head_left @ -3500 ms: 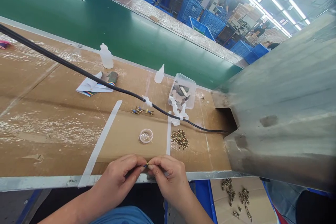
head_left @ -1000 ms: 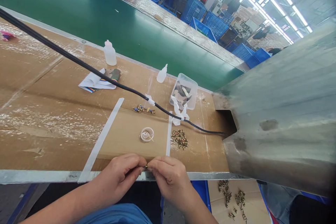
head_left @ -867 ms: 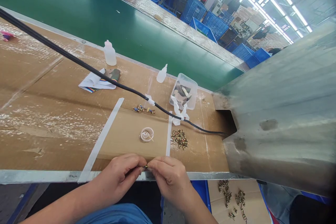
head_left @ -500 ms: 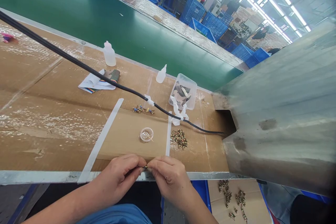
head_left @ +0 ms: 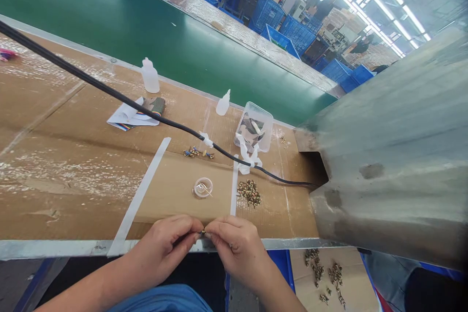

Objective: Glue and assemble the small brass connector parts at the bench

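My left hand (head_left: 171,241) and my right hand (head_left: 234,243) meet fingertip to fingertip above the front edge of the bench. Pinched between them is a tiny dark and gold-coloured metal piece (head_left: 203,232), mostly covered by the fingertips. Just beyond the hands, a small round clear dish (head_left: 203,187) holds a thin white stick. To its right lies a pile of small gold and dark metal pieces (head_left: 249,192). A few similar pieces with blue parts (head_left: 192,151) lie behind the dish.
A black cable (head_left: 175,125) crosses above the bench. Behind it stand two white squeeze bottles (head_left: 150,77) and a clear plastic box (head_left: 270,129). A metal housing (head_left: 387,156) bounds the right side. More metal pieces (head_left: 314,265) lie on cardboard at lower right. A green conveyor belt (head_left: 146,29) runs behind.
The view has shifted very slightly. Both hands keep the same pinch on the small piece, with almost no visible movement.
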The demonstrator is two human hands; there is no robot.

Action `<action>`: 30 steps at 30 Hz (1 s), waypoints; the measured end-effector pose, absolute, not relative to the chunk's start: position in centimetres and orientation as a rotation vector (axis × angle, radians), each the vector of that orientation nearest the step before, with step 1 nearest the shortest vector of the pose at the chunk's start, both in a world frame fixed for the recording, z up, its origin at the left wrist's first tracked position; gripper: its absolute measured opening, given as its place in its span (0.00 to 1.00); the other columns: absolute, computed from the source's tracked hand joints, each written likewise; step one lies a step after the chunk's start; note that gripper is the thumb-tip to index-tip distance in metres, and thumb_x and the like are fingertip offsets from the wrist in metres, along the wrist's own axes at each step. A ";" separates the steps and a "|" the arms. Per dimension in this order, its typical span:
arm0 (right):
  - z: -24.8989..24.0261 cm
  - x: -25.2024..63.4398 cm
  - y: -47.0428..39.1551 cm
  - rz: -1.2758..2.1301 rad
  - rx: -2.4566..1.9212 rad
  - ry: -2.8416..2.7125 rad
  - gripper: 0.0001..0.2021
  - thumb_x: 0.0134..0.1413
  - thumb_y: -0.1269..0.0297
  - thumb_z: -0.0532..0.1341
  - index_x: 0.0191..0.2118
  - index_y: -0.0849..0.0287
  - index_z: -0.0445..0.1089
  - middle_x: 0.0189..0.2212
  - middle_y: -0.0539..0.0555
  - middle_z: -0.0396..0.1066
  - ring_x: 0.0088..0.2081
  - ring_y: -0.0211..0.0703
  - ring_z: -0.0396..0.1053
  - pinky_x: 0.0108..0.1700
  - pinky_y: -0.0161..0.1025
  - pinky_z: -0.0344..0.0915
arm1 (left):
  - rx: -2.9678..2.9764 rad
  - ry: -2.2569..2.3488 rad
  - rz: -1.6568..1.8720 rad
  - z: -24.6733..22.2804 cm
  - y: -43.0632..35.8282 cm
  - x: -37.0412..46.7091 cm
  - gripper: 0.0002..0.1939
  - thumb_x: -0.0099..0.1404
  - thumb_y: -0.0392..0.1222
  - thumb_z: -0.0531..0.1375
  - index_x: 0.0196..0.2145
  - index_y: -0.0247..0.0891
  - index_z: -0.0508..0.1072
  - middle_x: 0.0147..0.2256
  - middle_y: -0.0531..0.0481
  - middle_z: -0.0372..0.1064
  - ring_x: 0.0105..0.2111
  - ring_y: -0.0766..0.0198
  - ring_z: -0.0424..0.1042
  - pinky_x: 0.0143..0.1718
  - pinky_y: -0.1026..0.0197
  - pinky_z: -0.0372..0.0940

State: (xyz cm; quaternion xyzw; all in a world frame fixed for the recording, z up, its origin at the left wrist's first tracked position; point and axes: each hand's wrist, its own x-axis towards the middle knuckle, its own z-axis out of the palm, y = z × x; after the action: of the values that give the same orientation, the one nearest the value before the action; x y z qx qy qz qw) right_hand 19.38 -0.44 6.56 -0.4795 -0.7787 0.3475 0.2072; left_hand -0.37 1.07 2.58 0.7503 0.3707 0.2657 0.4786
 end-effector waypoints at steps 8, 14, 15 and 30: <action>6.5 19.4 -0.5 0.965 -1.329 -2.158 0.11 0.61 0.74 0.54 0.39 0.57 0.73 0.32 0.54 0.75 0.34 0.40 0.72 0.37 0.33 0.65 | 1.828 0.895 0.649 2.7 1.1 -0.3 0.11 0.69 0.35 0.49 0.35 0.40 0.71 0.29 0.52 0.71 0.29 0.65 0.71 0.32 0.67 0.64; 6.7 19.3 -0.5 0.988 -1.339 -2.150 0.10 0.62 0.74 0.54 0.38 0.58 0.73 0.32 0.54 0.75 0.34 0.40 0.71 0.37 0.33 0.64 | 1.825 0.901 0.629 2.7 1.1 -0.5 0.11 0.69 0.35 0.49 0.34 0.40 0.70 0.28 0.53 0.70 0.29 0.65 0.70 0.32 0.66 0.63; 6.7 19.3 -0.5 0.992 -1.339 -2.151 0.10 0.62 0.74 0.54 0.39 0.58 0.73 0.32 0.54 0.75 0.34 0.40 0.71 0.37 0.33 0.64 | 1.821 0.902 0.628 2.7 1.0 -0.5 0.11 0.69 0.35 0.49 0.35 0.40 0.70 0.28 0.53 0.70 0.29 0.65 0.70 0.32 0.66 0.63; 6.8 19.3 -0.2 1.001 -1.332 -2.097 0.09 0.60 0.75 0.56 0.36 0.60 0.74 0.30 0.53 0.74 0.33 0.38 0.70 0.37 0.30 0.63 | 1.797 0.901 0.602 2.5 1.2 -0.4 0.12 0.69 0.37 0.49 0.34 0.39 0.71 0.29 0.52 0.70 0.30 0.64 0.70 0.32 0.66 0.63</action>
State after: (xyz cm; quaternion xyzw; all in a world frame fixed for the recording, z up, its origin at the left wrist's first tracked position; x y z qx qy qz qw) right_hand 19.31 -0.23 6.85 -0.4841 -0.7620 0.3638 0.2296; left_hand -0.42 1.16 2.49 0.7424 0.3722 0.2489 0.4984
